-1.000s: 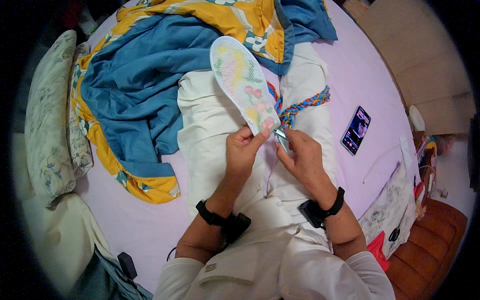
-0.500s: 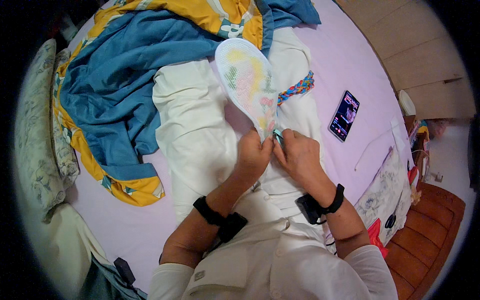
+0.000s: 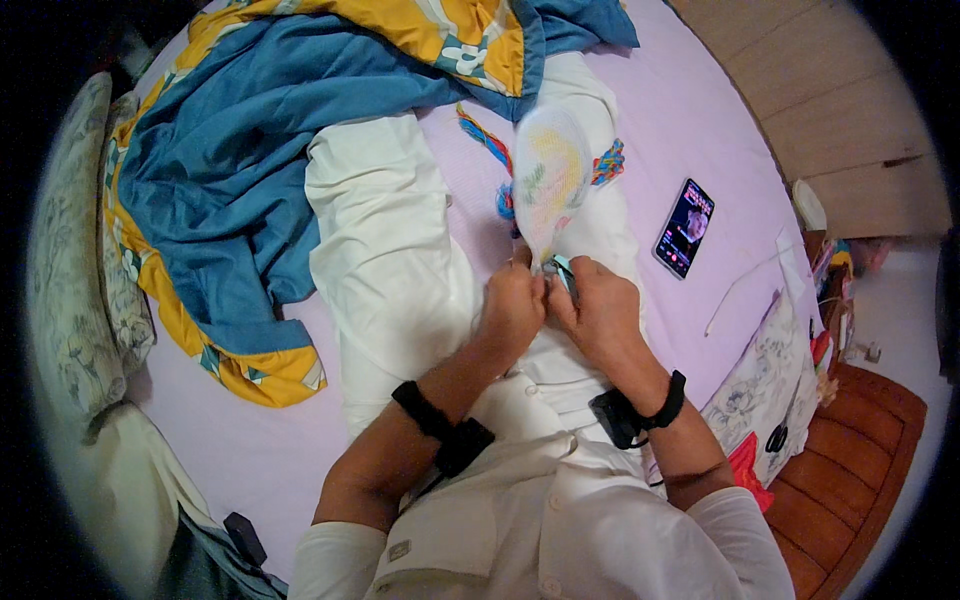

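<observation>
A white mesh insole [image 3: 550, 165] with yellow, green and pink patches stands tilted between my thighs, its broad end away from me, slightly blurred. At its lower end my left hand [image 3: 512, 305] is closed on it with the fingers curled. Pressed close beside, my right hand [image 3: 600, 305] grips a small teal tool [image 3: 562, 270], which looks like thread snips; its tip meets the insole's lower edge, and the exact contact is hidden by my fingers. Behind the insole lie braided multicoloured yarns [image 3: 608, 163], with a red and blue strand [image 3: 485, 135] to its left.
I sit with white-clad legs [image 3: 390, 230] on a lilac sheet [image 3: 700, 120]. A lit phone [image 3: 686, 228] lies to the right. A blue and yellow blanket [image 3: 240, 170] is bunched at the left. Scissors [image 3: 777, 438] rest on flowered cloth [image 3: 750, 405] near a brown padded panel [image 3: 850, 480].
The insole's broad end has swung right and tipped lower, uncovering the red and blue strand at its left. Both hands remain at nearly the same place.
</observation>
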Tool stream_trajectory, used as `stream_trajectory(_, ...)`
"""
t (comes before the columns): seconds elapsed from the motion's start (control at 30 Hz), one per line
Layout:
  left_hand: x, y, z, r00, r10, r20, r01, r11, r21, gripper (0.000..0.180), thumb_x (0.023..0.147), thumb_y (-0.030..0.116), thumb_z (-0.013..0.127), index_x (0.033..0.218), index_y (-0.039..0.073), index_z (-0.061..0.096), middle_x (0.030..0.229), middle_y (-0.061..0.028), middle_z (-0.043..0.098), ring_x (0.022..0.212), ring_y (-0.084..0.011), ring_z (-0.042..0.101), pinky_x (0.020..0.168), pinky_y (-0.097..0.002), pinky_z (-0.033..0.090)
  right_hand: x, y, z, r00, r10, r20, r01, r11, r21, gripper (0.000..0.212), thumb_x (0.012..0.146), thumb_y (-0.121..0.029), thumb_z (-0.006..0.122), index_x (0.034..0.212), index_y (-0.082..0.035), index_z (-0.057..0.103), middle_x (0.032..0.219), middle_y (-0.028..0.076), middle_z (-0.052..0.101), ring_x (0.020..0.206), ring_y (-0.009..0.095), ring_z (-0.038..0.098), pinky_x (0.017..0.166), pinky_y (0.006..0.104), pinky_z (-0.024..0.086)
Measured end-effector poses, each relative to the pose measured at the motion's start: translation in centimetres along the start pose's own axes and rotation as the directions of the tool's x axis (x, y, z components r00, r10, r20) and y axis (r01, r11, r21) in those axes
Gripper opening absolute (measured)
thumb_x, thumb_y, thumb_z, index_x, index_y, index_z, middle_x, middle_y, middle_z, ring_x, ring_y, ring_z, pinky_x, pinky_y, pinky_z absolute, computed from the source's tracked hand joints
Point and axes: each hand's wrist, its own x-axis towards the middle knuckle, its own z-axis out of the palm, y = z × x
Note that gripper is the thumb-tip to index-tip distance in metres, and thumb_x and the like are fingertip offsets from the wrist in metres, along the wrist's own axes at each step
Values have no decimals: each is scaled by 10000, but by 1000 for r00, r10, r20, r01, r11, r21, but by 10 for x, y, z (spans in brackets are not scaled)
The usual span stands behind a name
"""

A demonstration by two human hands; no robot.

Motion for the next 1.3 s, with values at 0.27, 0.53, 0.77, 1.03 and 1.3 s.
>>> stream_trajectory(0.27,0,0,-6,990,-113,83,125,978,-167,182,760,81,568,828,-85,537,679,-255,559,664,-422,567,593,-471,431,0,-2,0,998,51,-43,-51,999,-8,283,781,-273,574,710,-11,495,637,180,545,551,354,556,484,435,437)
stream_trajectory(0.53,7,-9,-4,993,-113,28,116,963,-244,166,765,80,560,828,-72,576,739,-264,586,714,-408,588,614,-435,455,2,-1,-15,984,172,-33,-168,979,114,297,776,-297,586,772,-3,541,642,178,563,552,341,560,509,425,431)
stream_trajectory(0.77,7,-14,-8,948,-297,115,311,787,-533,208,779,68,556,938,-66,574,809,-183,634,706,-266,631,632,-342,487,-29,63,-56,922,378,-87,-379,925,8,324,768,-322,615,779,-1,579,629,174,568,574,336,566,527,417,429)
stream_trajectory(1.03,9,-24,-15,919,-312,240,382,561,-735,247,819,-5,530,1056,-71,517,978,-125,604,858,-185,608,728,-325,527,-66,107,-35,948,253,-192,-274,957,-93,279,762,-250,634,767,23,576,770,190,598,750,350,571,648,412,445)
stream_trajectory(1.3,4,30,-47,864,-182,470,495,482,-723,275,823,30,567,1087,-32,517,982,-89,610,862,-172,609,717,-291,515,-89,203,-95,661,466,-588,-510,854,103,152,791,-128,552,810,19,586,744,210,588,689,364,582,617,398,456)
